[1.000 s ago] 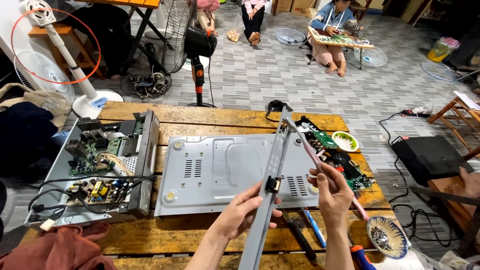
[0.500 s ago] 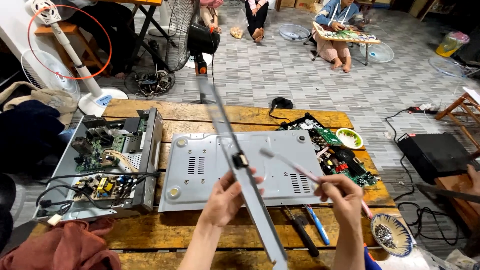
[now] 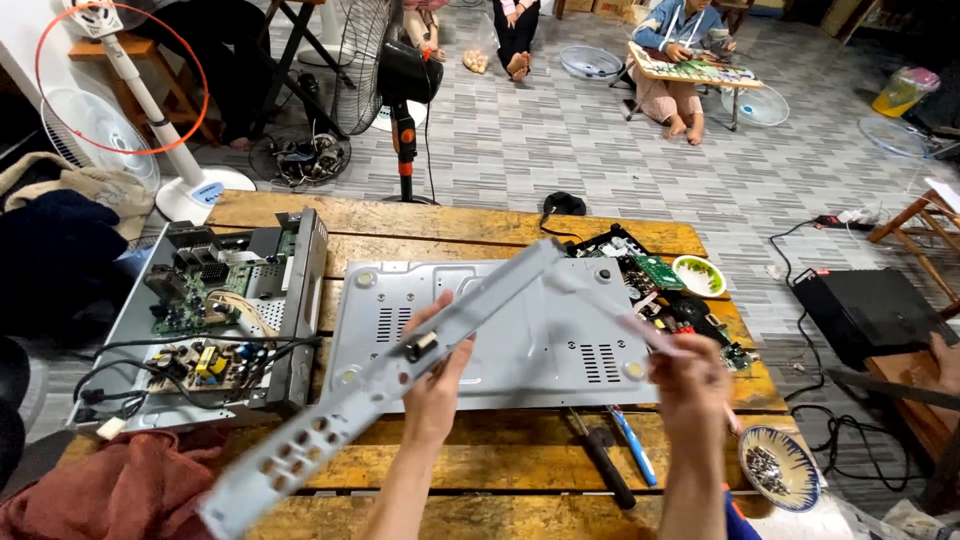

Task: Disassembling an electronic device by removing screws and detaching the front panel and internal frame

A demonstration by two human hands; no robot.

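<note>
The left hand (image 3: 436, 378) grips a long grey metal panel (image 3: 385, 375) at its middle, slanting above the flat cover (image 3: 500, 325), while the right hand (image 3: 690, 375), closed, holds a blurred thin tool (image 3: 610, 305) near the panel's upper end, table edge close below.

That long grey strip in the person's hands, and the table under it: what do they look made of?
The long grey strip, held by the left hand, looks like thin sheet metal: matte grey, with punched holes and folded edges, though motion blur hides detail. The table looks like rough wooden planks, yellowish, with visible grain and gaps.
</note>
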